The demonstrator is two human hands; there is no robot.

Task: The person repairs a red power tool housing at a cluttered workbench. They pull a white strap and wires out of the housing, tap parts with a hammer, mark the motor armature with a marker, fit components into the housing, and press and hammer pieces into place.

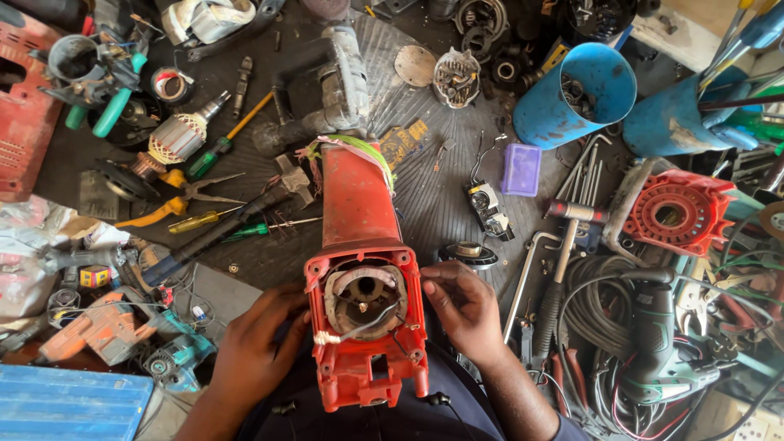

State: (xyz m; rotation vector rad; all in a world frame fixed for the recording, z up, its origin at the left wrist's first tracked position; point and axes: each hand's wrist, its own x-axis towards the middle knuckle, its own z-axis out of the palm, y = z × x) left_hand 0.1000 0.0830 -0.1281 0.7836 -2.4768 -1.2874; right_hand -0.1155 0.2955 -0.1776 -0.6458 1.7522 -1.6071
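A red power-tool housing stands on end at the lower middle of the frame, resting against the person's lap, its open end facing up so the copper-wound field coil inside shows. The left hand is curled against the housing's left flank, fingers closed on its edge. The right hand presses on the right rim, thumb and fingertips pinched at the lip; whether they hold a wire there I cannot tell. A thin wire crosses the opening.

Behind the housing on the dark table lies a grey drill body. Left of it sit a wound armature, yellow-handled pliers and green screwdrivers. A purple box and two blue tubs fill the upper right; a red round casing and coiled cables sit at right.
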